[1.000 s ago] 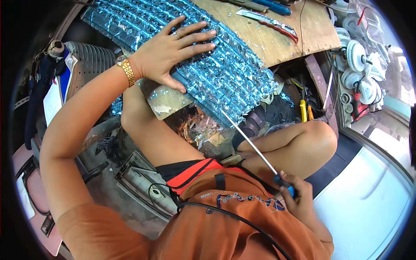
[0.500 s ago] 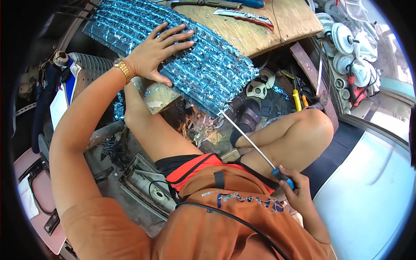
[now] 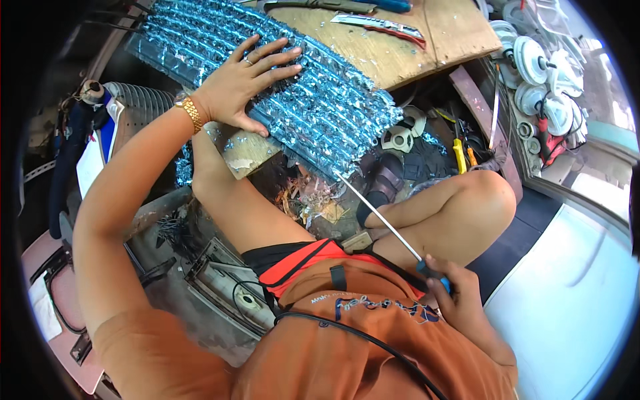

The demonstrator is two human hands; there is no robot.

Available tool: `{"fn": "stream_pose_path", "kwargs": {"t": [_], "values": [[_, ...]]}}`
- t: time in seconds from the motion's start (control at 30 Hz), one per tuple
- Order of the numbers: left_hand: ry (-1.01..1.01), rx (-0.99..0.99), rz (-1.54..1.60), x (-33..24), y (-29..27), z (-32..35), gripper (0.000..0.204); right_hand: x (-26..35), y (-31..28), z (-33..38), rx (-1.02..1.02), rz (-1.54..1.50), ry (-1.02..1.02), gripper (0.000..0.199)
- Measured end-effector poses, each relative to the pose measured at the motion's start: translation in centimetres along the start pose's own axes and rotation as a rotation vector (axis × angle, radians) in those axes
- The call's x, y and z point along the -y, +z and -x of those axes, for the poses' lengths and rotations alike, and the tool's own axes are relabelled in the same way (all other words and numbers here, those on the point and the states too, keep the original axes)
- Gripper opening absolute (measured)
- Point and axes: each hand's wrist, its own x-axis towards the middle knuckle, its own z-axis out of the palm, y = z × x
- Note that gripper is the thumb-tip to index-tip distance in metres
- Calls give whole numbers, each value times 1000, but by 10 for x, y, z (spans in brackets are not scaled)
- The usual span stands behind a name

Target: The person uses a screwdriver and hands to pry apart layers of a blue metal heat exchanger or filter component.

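Note:
A long blue, shiny finned panel [image 3: 327,100], with rows of torn foil-like fins, lies slantwise over a wooden board [image 3: 453,33]. My left hand [image 3: 250,83] rests flat on its top with the fingers spread, a ring and a gold watch showing. In my right hand [image 3: 453,283], at the lower right, is the blue handle of a long screwdriver [image 3: 383,220]. Its thin metal shaft runs up and left to the panel's near corner, where the tip meets the lower edge. Shredded fins partly hide the tip.
A red-and-silver utility knife [image 3: 380,28] lies on the board. Yellow-handled pliers [image 3: 460,155] and a pale round plastic part [image 3: 399,139] are on the floor beyond my bent leg. White plastic parts [image 3: 530,60] pile up at right. Scraps [image 3: 320,200] litter the floor beneath the panel.
The screwdriver tip has shifted slightly left along the panel's near edge, and my right hand has turned a little on the handle. My left hand stays flat on the panel.

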Motion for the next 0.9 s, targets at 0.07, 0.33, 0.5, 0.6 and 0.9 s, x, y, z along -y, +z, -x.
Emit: {"fn": "stream_pose_path", "kwargs": {"t": [0.07,0.33,0.5,0.6,0.9], "values": [[11,-20,-3,2,-3,1,123,-15,10,2,-34,-27,-35,32],[10,-35,-14,5,-6,-2,126,-33,24,12,-83,-163,51,31],[-15,-1,8,-1,-3,-1,125,-24,27,-6,-41,-123,52,30],[-9,-12,19,-2,-3,-2,125,-11,23,-22,1,17,37,30],[7,-38,-16,4,0,1,125,-26,8,-1,-141,-112,-7,34]]}}
